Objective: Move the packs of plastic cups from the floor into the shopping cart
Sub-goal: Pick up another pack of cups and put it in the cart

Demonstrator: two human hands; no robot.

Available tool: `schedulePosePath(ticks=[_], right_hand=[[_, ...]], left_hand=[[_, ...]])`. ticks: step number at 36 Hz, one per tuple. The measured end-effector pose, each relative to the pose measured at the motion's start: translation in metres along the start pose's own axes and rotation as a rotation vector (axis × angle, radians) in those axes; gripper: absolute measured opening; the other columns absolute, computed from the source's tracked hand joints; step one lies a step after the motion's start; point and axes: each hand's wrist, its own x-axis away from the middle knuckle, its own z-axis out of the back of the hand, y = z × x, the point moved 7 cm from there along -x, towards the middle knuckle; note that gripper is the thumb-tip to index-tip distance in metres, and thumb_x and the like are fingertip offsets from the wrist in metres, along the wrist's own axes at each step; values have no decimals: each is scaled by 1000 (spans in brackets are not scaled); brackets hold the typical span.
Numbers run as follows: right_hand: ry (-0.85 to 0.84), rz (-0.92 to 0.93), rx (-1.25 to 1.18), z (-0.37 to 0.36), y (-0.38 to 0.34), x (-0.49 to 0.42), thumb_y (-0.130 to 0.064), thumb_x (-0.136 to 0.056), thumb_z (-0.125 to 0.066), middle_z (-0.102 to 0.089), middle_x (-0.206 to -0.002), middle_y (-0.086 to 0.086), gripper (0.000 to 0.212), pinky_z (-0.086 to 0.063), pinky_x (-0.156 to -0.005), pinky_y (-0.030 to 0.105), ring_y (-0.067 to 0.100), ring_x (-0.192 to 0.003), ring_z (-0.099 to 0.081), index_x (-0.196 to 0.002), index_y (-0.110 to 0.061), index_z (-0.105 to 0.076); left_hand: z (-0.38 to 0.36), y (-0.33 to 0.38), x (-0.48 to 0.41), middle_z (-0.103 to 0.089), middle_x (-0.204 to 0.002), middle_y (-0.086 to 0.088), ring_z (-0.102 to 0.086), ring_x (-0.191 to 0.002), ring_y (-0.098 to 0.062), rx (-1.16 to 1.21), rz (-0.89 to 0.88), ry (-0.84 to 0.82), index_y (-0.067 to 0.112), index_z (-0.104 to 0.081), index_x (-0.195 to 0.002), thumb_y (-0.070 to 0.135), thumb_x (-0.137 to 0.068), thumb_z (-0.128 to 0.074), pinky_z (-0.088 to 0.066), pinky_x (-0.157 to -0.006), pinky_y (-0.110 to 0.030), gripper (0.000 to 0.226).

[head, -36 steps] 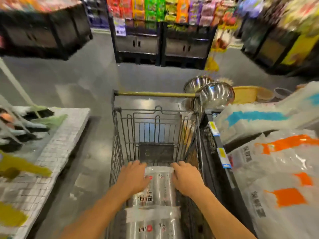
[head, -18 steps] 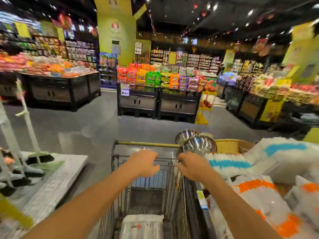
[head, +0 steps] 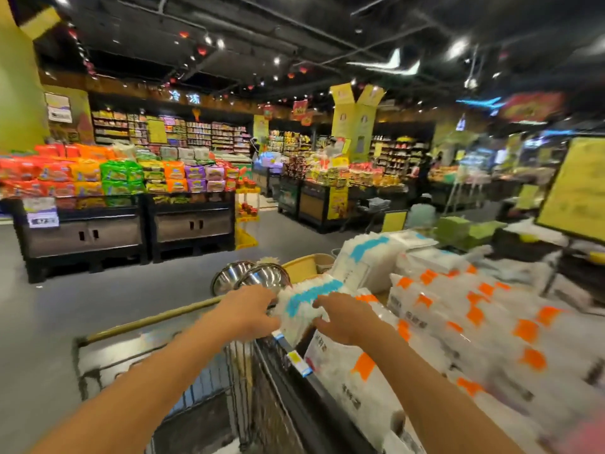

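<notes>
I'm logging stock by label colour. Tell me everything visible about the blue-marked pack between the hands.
The blue-marked pack is a white, translucent plastic bundle with a jagged blue band across its top. It lies at the near edge of the display, beside the cart and the steel bowls. The left hand touches its left end, the right hand its right side. Motion blur hides the contents and print.

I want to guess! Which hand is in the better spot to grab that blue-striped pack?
Probably the left hand: it already touches the blue-striped pack at its end nearest the cart. The right hand lies open over it.
</notes>
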Motion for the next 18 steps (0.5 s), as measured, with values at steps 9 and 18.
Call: schedulePosePath(ticks=[9, 18], right_hand=[[26, -300, 79, 24, 40, 128, -46, -99, -50, -53, -141, 4, 48, -46, -97, 38, 26, -126, -52, -142, -26, -49], [68, -612, 48, 44, 80, 283, -41, -98, -52, -57, -137, 4, 46, -47, -97, 38, 28, -125, -54, -141, -25, -51]], left_hand=[[-7, 96, 35, -54, -132, 1, -51, -121, -21, 20, -334, -24, 32, -53, -133, 53, -89, -50, -42, -98, -36, 49], [-16, 227, 99, -55, -136, 5, -53, -120, -18, 75, -674, -36, 29, -55, -131, 51, -92, -55, -46, -101, -34, 45]])
